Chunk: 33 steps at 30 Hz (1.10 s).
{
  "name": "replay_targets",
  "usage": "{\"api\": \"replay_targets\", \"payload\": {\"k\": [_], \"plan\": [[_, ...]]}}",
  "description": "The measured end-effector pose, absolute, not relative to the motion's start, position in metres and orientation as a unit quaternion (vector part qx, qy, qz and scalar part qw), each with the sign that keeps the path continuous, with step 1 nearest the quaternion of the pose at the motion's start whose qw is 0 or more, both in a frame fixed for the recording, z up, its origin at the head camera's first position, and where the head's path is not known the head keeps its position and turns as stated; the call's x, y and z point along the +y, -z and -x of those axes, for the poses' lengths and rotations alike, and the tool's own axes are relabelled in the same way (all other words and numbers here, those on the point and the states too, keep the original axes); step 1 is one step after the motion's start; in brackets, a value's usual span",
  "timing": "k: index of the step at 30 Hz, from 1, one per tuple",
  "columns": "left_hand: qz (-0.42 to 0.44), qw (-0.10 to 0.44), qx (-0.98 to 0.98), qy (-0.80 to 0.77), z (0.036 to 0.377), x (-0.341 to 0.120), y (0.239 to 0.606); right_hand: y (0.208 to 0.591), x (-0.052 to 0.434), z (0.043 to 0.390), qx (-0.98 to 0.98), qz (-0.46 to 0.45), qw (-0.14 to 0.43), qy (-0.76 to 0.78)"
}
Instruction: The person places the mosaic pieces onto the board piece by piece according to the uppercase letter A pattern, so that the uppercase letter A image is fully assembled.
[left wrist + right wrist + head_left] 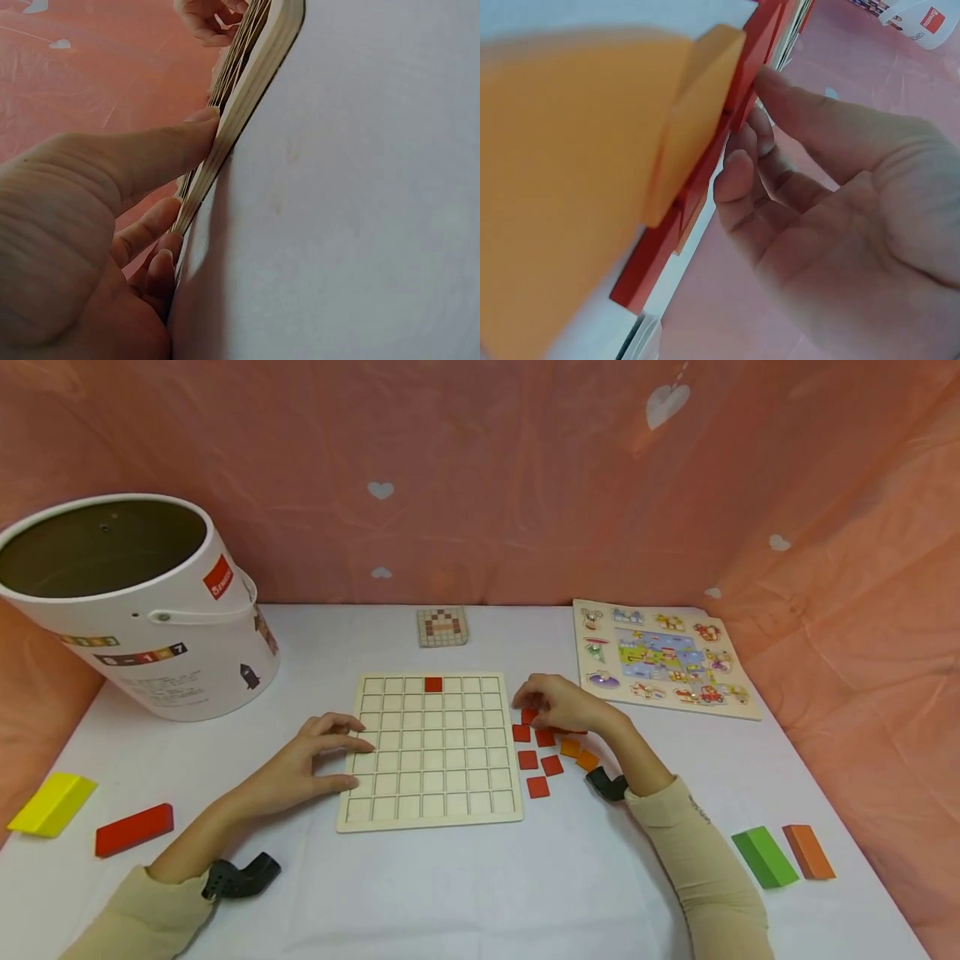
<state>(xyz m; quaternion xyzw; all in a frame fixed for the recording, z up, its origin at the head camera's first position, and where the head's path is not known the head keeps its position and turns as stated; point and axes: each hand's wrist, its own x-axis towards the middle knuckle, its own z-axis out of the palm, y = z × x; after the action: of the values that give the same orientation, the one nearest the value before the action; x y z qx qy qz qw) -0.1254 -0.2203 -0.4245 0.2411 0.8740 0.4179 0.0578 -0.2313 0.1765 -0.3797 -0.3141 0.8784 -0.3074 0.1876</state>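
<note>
Orange tile point(577, 172) looms nearest; my right hand point(840, 202) touches a red tile point(751, 61), pinch unclear. My spread left hand point(303, 760) touches the board point(433, 750), seen whole only from the head.

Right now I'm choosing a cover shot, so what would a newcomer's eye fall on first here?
Probably the big white bucket at the left of the head view. Then the pale board in the middle, where one red tile stands out in the top row, and the right hand at the loose red tiles just right of the board.
</note>
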Motion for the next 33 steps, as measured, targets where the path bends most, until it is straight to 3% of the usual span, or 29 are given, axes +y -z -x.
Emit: {"api": "replay_targets", "payload": {"k": [9, 16, 24, 33], "plan": [[-0.242, 0.059, 0.873, -0.420, 0.126, -0.221, 0.425, 0.373, 0.167, 0.237, 0.871, 0.314, 0.182, 0.332], [-0.242, 0.056, 0.874, -0.418, 0.125, -0.222, 0.425, 0.364, 0.111, 0.259, 0.833, 0.323, 0.185, 0.409], [-0.242, 0.056, 0.875, -0.416, 0.126, -0.223, 0.424, 0.368, 0.043, 0.272, 0.805, 0.346, 0.242, 0.417], [-0.242, 0.053, 0.873, -0.421, 0.126, -0.221, 0.427, 0.373, 0.026, 0.271, 0.806, 0.356, 0.264, 0.393]]}}
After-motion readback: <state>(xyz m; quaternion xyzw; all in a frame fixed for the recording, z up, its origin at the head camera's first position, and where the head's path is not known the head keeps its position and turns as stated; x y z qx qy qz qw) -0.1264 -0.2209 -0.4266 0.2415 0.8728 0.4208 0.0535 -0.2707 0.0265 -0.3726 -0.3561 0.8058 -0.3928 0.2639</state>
